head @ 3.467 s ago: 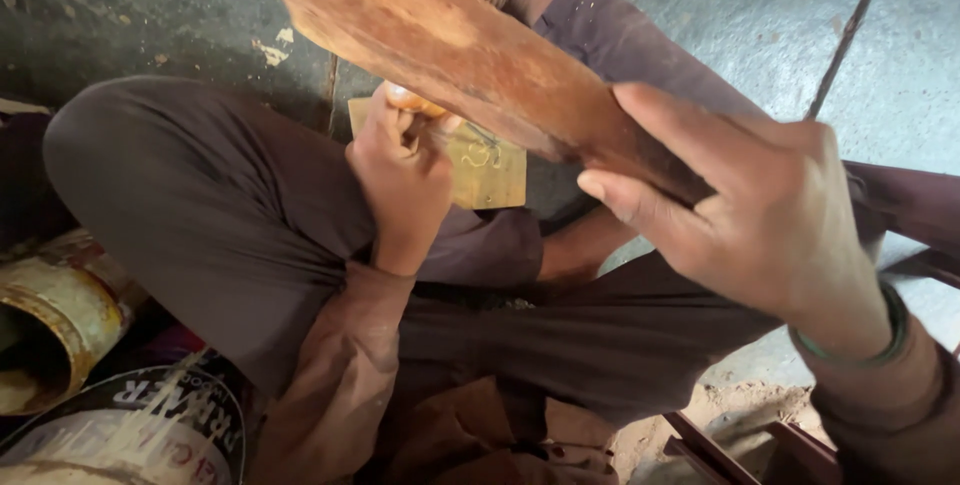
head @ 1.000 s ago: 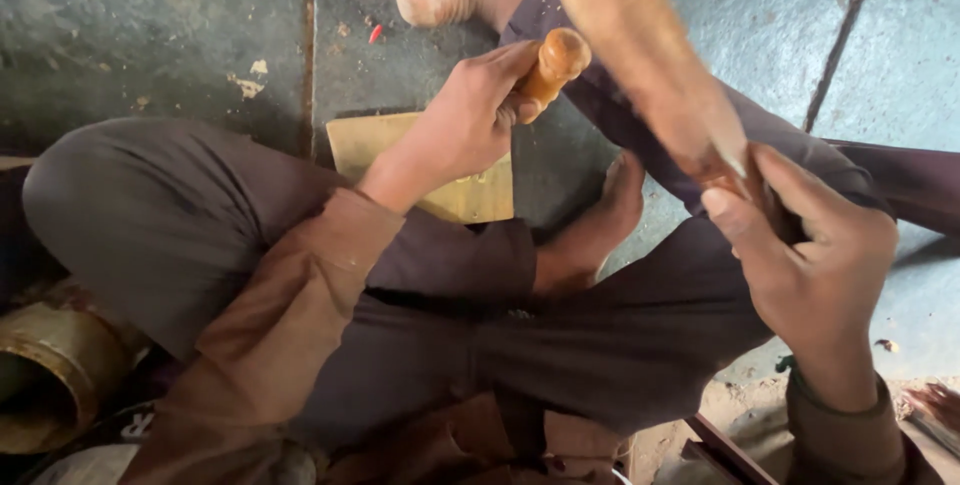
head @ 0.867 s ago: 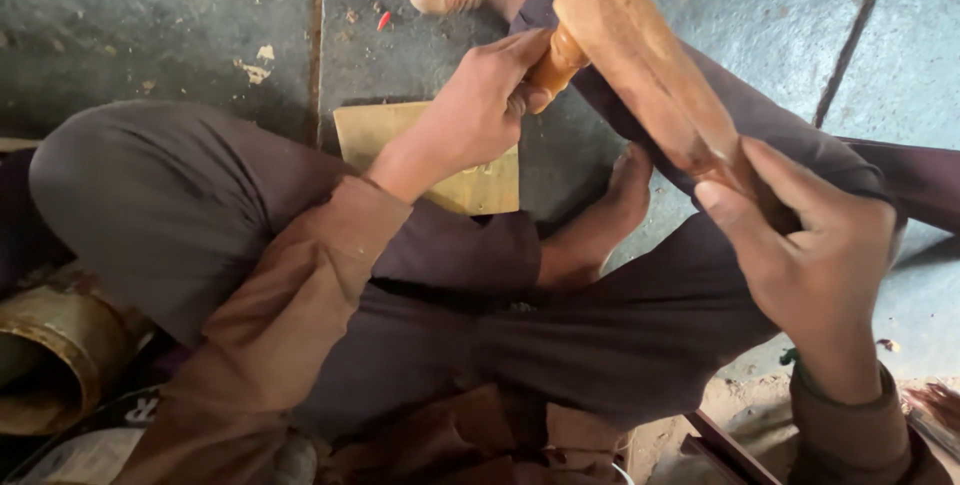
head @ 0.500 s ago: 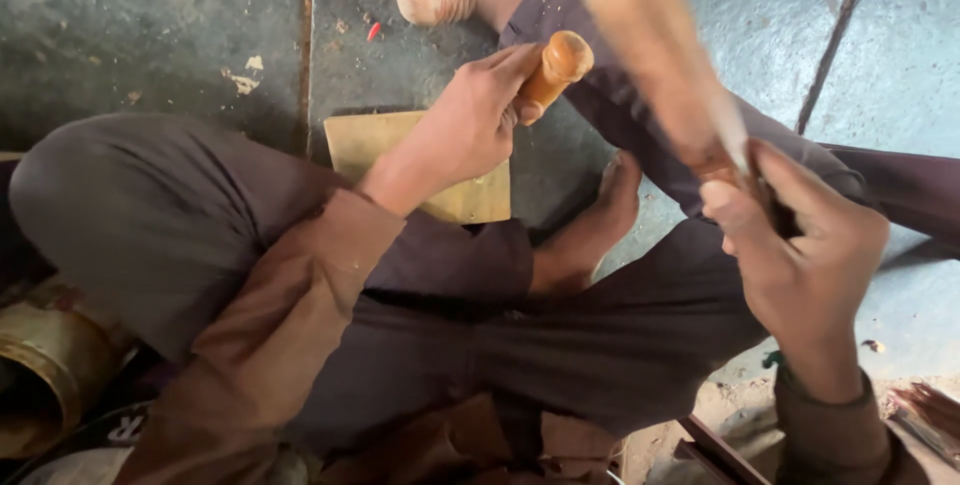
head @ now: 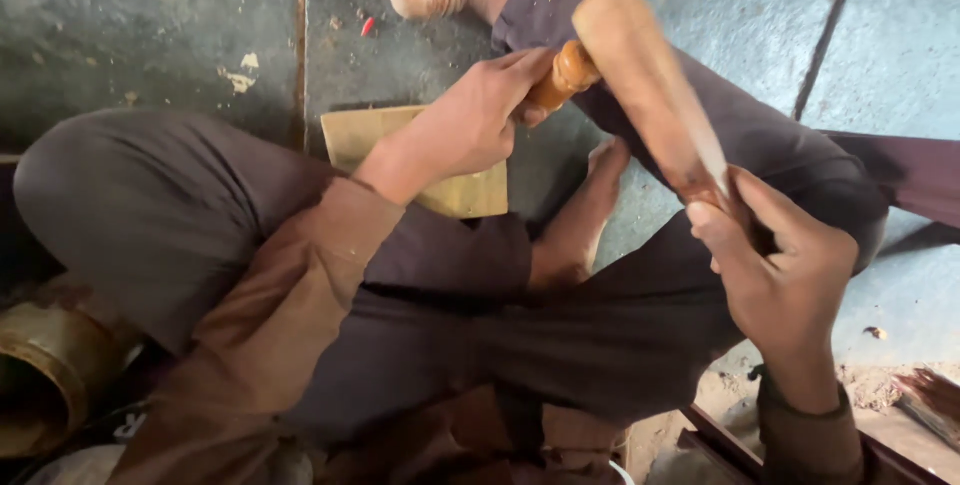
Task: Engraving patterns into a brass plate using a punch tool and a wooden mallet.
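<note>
Wooden mallet (head: 650, 85) has swung from flat to edge-on, gripped by right hand (head: 785, 275); left hand (head: 480, 120) (at nine o'clock) clasps tool handle (head: 565, 75).

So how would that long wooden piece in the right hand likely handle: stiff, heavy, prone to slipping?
The long wooden piece probably stays rigid: it juts straight out with no sag. Gripped only at its lower end by the right hand, it likely feels top-heavy. Its smooth, rounded surface might slip, though the left hand steadies a wooden handle against it.
</note>
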